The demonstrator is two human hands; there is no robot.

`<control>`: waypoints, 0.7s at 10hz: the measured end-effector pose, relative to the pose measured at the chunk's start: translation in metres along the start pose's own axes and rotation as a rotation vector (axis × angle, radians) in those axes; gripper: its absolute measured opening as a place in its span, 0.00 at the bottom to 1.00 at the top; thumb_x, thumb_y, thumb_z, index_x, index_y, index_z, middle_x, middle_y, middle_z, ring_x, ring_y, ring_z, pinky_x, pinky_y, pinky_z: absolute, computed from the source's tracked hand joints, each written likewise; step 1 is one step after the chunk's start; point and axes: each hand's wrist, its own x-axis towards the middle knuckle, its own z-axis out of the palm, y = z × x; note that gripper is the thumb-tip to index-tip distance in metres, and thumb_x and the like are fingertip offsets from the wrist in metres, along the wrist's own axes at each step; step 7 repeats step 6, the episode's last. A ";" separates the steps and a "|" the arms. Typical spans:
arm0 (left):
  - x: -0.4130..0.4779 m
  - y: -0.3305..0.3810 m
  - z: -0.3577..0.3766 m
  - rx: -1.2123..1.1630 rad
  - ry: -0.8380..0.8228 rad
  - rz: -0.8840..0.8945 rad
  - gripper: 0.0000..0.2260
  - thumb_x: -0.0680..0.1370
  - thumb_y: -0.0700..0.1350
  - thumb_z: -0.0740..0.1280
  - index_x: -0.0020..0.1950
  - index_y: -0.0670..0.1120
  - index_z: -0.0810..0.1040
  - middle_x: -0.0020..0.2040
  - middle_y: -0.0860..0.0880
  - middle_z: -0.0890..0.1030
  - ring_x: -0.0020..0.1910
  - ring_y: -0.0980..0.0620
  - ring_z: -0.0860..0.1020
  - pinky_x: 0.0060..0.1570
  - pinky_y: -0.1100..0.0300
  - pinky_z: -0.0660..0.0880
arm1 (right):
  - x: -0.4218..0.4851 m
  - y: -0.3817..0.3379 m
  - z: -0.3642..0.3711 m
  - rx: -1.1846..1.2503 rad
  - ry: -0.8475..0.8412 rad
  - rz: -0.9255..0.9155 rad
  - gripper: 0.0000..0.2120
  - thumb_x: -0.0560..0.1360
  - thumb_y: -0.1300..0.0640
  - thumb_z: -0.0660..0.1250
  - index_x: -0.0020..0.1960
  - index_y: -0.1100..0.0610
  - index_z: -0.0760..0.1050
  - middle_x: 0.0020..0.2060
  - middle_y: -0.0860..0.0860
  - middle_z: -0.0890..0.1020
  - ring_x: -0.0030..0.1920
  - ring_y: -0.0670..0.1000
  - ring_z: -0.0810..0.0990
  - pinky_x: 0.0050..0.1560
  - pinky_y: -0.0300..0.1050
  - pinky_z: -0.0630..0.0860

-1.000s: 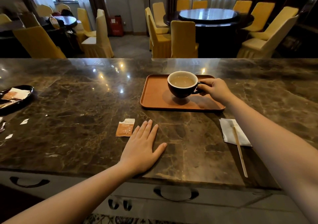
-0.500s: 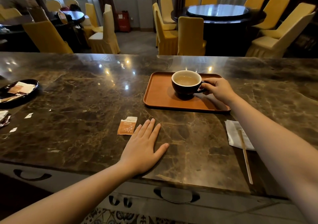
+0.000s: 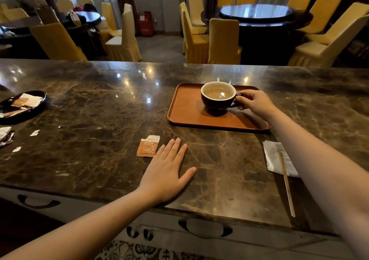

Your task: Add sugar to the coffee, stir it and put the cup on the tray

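Cup (image 3: 218, 98) sits on the tray (image 3: 185, 110), toward its far right part, base apparently down on the tray floor — hard to be sure of full contact from this angle. Handle points right, straight into your right hand (image 3: 254, 103); fingers are pinched on the handle, so that hand is holding the cup. Your left hand (image 3: 166, 171) is flat on the desk (image 3: 89, 120), fingers spread, holding nothing, well apart from the tray and nearer to you.

Key relation: the cup lies forward and left of your right hand, with the handle-to-cup axis running roughly left-right, parallel to the tray's long side. Right hand is the only one in reach.

Torn sugar packet (image 3: 148, 146) lies just beside your left fingertips, and the stirrer (image 3: 286, 183) rests on the napkin (image 3: 276, 158) to the right, long axis running toward you — so sugar and stirring look done.

My read: placement is essentially finished. Next, release by opening your fingers and pulling right, without nudging the handle — coffee is fairly full.
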 end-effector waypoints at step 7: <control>-0.002 0.003 -0.003 -0.017 -0.035 0.002 0.32 0.76 0.65 0.46 0.75 0.51 0.44 0.77 0.51 0.43 0.74 0.57 0.39 0.71 0.58 0.36 | -0.043 -0.022 -0.025 0.107 0.020 0.356 0.23 0.72 0.59 0.68 0.65 0.61 0.67 0.51 0.59 0.78 0.44 0.52 0.80 0.38 0.42 0.78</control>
